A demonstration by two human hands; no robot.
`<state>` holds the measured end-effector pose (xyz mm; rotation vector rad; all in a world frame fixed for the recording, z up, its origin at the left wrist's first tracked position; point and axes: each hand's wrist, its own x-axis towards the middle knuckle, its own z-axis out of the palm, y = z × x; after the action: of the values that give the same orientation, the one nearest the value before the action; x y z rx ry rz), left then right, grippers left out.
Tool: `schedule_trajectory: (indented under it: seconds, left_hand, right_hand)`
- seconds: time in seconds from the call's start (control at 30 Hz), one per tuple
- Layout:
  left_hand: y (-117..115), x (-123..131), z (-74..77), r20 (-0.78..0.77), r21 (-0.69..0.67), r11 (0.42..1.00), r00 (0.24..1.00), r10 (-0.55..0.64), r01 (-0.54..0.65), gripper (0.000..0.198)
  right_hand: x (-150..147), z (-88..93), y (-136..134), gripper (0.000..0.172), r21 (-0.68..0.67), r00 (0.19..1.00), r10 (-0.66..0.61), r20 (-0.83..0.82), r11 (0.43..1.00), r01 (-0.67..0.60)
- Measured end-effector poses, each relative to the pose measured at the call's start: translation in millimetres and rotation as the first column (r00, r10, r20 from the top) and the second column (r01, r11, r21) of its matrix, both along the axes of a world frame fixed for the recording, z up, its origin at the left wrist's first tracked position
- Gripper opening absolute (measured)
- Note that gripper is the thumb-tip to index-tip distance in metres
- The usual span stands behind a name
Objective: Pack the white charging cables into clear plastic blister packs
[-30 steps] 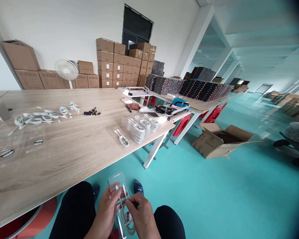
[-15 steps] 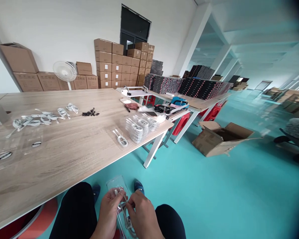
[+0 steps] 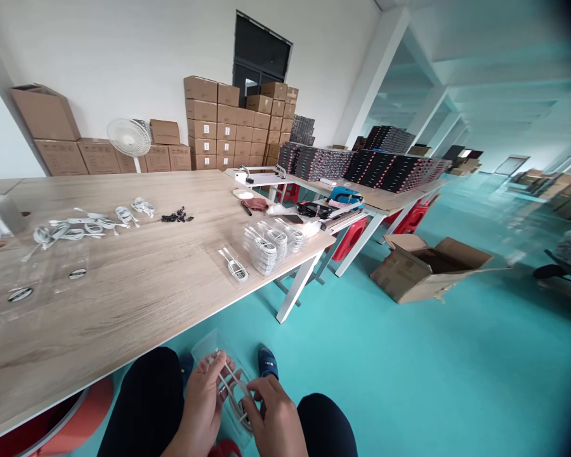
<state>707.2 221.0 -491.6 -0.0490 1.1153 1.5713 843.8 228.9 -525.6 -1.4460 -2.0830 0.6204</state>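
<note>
Over my lap, a clear plastic tray [image 3: 208,343] lies between my hands with a coiled white cable [image 3: 238,406] in it. My left hand [image 3: 204,393] supports the tray from its left side, thumb pressed on the cable's upper end. From the right, the fingers of my right hand [image 3: 276,409] pinch the cable near its coil. On the table, a packed cable [image 3: 235,265] lies near the front edge beside a stack of clear trays with cables [image 3: 265,251]. Loose white cables [image 3: 78,227] lie farther left, next to small black pieces [image 3: 177,216].
The wooden table [image 3: 143,298] ends just ahead of my knees. An opened cardboard box [image 3: 423,266] stands on the floor to the right. A red bin [image 3: 90,416] sits under the table at left. A fan [image 3: 129,137] and stacked cartons [image 3: 202,130] stand behind the table.
My left hand and the tray have shifted slightly left, and the left thumb now points up along the cable. Both hands stay on the cable; the view has turned slightly.
</note>
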Motion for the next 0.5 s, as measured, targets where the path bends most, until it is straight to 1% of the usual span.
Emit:
schedule_trajectory:
  seconds: [0.03, 0.1, 0.17, 0.2, 0.3, 0.37, 0.4, 0.43, 0.47, 0.5]
  left_hand:
    - [-0.5, -0.2, -1.1, 0.028, 0.01, 1.0, 0.999, 0.024, -0.024, 0.031]
    - [-1.5, 1.0, -4.9, 0.084, 0.031, 0.997, 0.994, 0.068, -0.07, 0.023]
    - [-1.8, 3.0, -8.0, 0.131, 0.04, 0.994, 0.987, 0.096, -0.102, 0.017]
    - [-1.6, 3.6, -8.2, 0.143, 0.046, 0.993, 0.985, 0.098, -0.105, 0.015]
    - [0.1, 3.2, -2.3, 0.153, 0.052, 0.995, 0.985, 0.08, -0.089, 0.011]
    - [1.4, 2.0, 4.6, 0.176, 0.034, 0.996, 0.981, 0.077, -0.085, 0.009]
    - [1.9, 1.5, 7.6, 0.191, 0.022, 0.996, 0.978, 0.085, -0.091, 0.009]
    - [2.1, 1.3, 9.7, 0.203, 0.014, 0.995, 0.975, 0.094, -0.099, 0.009]
    - [2.2, 1.2, 10.9, 0.21, 0.011, 0.995, 0.973, 0.097, -0.102, 0.01]
    - [2.0, 1.4, 11.0, 0.207, 0.019, 0.995, 0.974, 0.092, -0.098, 0.011]
  right_hand:
    - [2.8, -3.6, -1.5, 0.012, -0.003, 0.999, -0.006, -0.042, 1.0, 0.006]
    - [7.0, -8.3, -4.5, 0.03, 0.005, 0.994, -0.024, -0.104, 1.0, 0.025]
    - [8.6, -9.6, -7.0, 0.047, 0.018, 0.99, -0.061, -0.13, 0.998, 0.064]
    - [8.5, -9.1, -8.0, 0.052, 0.017, 0.986, -0.084, -0.142, 0.996, 0.088]
    - [7.7, -5.6, -9.3, 0.054, -0.025, 0.96, -0.168, -0.222, 0.986, 0.167]
    - [8.5, -4.6, -9.1, 0.057, -0.103, 0.913, -0.241, -0.328, 0.97, 0.219]
    - [9.4, -5.4, -8.8, 0.064, -0.173, 0.875, -0.267, -0.403, 0.961, 0.214]
    - [10.9, -7.2, -8.3, 0.073, -0.261, 0.828, -0.276, -0.487, 0.951, 0.163]
    - [12.7, -9.7, -7.7, 0.079, -0.351, 0.775, -0.269, -0.571, 0.934, 0.066]
    - [15.0, -12.8, -6.9, 0.082, -0.427, 0.724, -0.259, -0.639, 0.903, -0.053]
